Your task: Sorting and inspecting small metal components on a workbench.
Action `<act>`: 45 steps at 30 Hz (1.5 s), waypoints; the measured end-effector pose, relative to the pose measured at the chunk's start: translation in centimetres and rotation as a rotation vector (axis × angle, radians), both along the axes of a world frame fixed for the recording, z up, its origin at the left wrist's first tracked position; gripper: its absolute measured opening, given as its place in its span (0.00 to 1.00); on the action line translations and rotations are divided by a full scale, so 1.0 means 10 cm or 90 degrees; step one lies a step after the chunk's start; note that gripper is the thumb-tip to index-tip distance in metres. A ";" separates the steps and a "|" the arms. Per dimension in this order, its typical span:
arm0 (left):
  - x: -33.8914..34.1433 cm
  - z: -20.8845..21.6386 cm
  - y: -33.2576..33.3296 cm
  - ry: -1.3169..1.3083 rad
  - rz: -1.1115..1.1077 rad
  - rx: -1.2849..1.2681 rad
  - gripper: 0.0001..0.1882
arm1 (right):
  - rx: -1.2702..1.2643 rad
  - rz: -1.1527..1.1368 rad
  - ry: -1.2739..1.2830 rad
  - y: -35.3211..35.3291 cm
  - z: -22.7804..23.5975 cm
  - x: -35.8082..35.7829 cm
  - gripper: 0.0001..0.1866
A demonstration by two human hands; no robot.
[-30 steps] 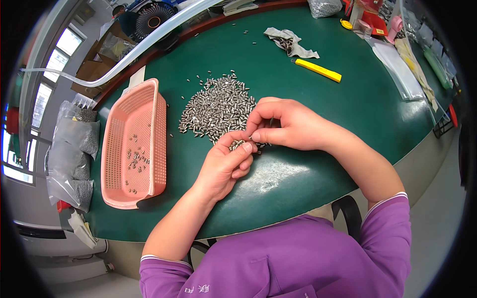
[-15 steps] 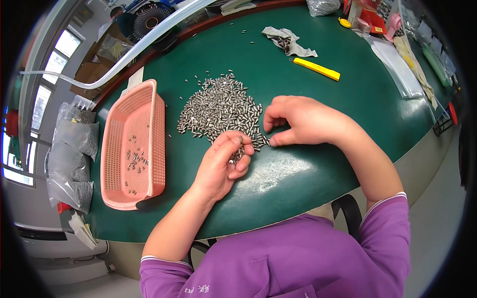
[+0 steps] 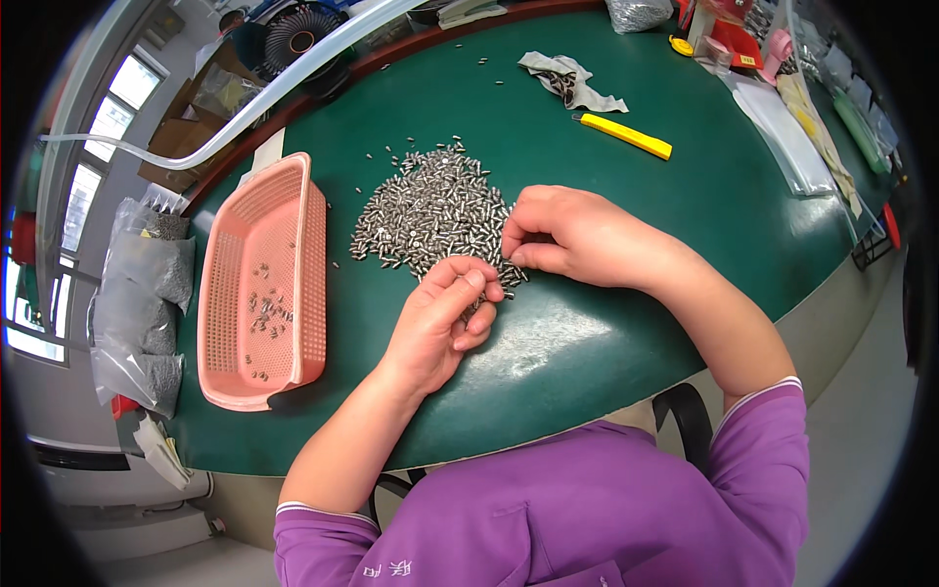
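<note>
A heap of small silvery metal pins (image 3: 430,205), short, cylindrical and shiny, spread loosely at mid-tabletop, with strays scattered toward the far edge. At the heap's near edge, the left hand (image 3: 440,318), fingers curled in close around a few pins, thumb pressed against the forefinger; exactly how many held, impossible to tell. Just right of it, the right hand (image 3: 567,235), fingertips pinched together at the heap's near right rim, touching the pins; whether one is actually gripped, not clear. Both forearms bare, purple sleeves at the near edge.

Underneath, a dark green rounded tabletop (image 3: 626,323). To the left of the heap, a long pink perforated plastic basket (image 3: 308,235) with a small cluster of the same pins lying on its floor. Far right of the heap, a yellow utility knife (image 3: 626,137), and beyond it a crumpled grey rag (image 3: 567,78). Along the right rim, flat clear plastic bags (image 3: 782,127) lying lengthwise; red and pink items at the far right corner, too small to tell apart. Off the left edge, bulky clear plastic sacks (image 3: 142,293) filled with grey contents, stacked beside the tabletop. At the far left, a clear curved tube (image 3: 254,103) arching past a black fan (image 3: 298,29).
</note>
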State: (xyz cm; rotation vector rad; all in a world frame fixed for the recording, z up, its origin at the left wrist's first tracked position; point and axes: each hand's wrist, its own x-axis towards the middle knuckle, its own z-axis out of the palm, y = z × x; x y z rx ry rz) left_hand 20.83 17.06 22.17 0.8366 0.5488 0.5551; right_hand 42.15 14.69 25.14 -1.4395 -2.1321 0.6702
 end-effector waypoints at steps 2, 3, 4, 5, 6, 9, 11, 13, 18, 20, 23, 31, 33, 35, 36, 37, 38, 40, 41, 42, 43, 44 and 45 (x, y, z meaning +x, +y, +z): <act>0.01 0.01 -0.01 -0.010 -0.005 -0.010 0.06 | 0.064 0.081 0.105 -0.01 0.04 -0.03 0.05; 0.02 0.02 -0.02 0.003 -0.004 -0.009 0.06 | 0.098 0.101 0.140 -0.02 0.02 -0.06 0.06; 0.02 0.03 -0.02 0.016 -0.003 -0.006 0.06 | 0.098 0.100 0.140 -0.01 -0.01 -0.07 0.06; 0.02 0.03 -0.03 0.016 -0.003 -0.006 0.06 | 0.128 0.112 0.153 0.00 -0.03 -0.09 0.06; 0.02 0.03 -0.03 0.025 -0.006 0.000 0.06 | 0.158 0.124 0.165 0.00 -0.06 -0.10 0.06; 0.05 0.03 -0.02 0.033 -0.006 -0.004 0.05 | 0.186 0.112 0.182 0.00 -0.12 -0.11 0.06; 0.04 0.04 -0.02 0.032 0.003 -0.011 0.05 | 0.177 0.085 0.172 0.00 -0.04 -0.10 0.06; 0.02 0.03 0.00 0.001 0.001 -0.029 0.05 | 0.137 0.026 0.136 0.01 0.01 -0.06 0.07; 0.04 0.06 0.00 0.037 0.027 -0.032 0.09 | -0.055 -0.005 -0.053 -0.02 0.04 0.07 0.12; 0.03 0.05 0.00 0.039 0.028 -0.038 0.10 | -0.001 0.009 -0.099 -0.04 -0.02 0.06 0.12; 0.02 0.04 0.01 0.024 0.019 -0.044 0.10 | 0.023 0.010 -0.097 -0.06 -0.05 0.02 0.11; 0.02 0.05 0.00 0.021 0.025 -0.031 0.08 | 0.011 0.020 -0.086 -0.02 -0.06 0.02 0.06; 0.02 0.06 0.00 0.021 0.022 -0.031 0.09 | 0.019 0.012 -0.069 -0.02 -0.05 0.02 0.06; 0.02 0.05 0.00 0.012 0.024 -0.042 0.08 | 0.065 0.012 0.076 -0.01 -0.03 -0.02 0.05; 0.02 0.05 0.00 0.011 0.025 -0.041 0.08 | 0.065 0.012 0.076 -0.02 -0.01 -0.04 0.05; 0.02 0.04 0.00 0.010 0.019 -0.039 0.07 | 0.070 0.028 0.114 -0.02 0.02 -0.06 0.05; 0.01 0.03 0.00 0.009 0.014 -0.037 0.07 | 0.075 0.043 0.152 -0.02 0.03 -0.08 0.05; 0.01 0.03 0.00 0.006 0.018 -0.041 0.06 | 0.089 0.046 0.158 -0.02 0.01 -0.11 0.06; 0.01 0.03 0.00 0.002 0.021 -0.044 0.06 | 0.103 0.046 0.164 -0.02 0.00 -0.11 0.06; 0.02 0.03 0.00 0.002 0.020 -0.044 0.06 | 0.103 0.046 0.164 -0.02 -0.01 -0.11 0.06; 0.02 0.03 0.00 0.001 0.020 -0.041 0.06 | 0.128 0.052 0.141 -0.01 -0.02 -0.11 0.06; 0.02 0.03 -0.01 0.000 0.020 -0.037 0.06 | 0.153 0.057 0.119 -0.01 -0.03 -0.11 0.07; 0.02 0.03 -0.01 0.000 0.021 -0.037 0.06 | 0.152 0.058 0.119 0.00 -0.05 -0.12 0.07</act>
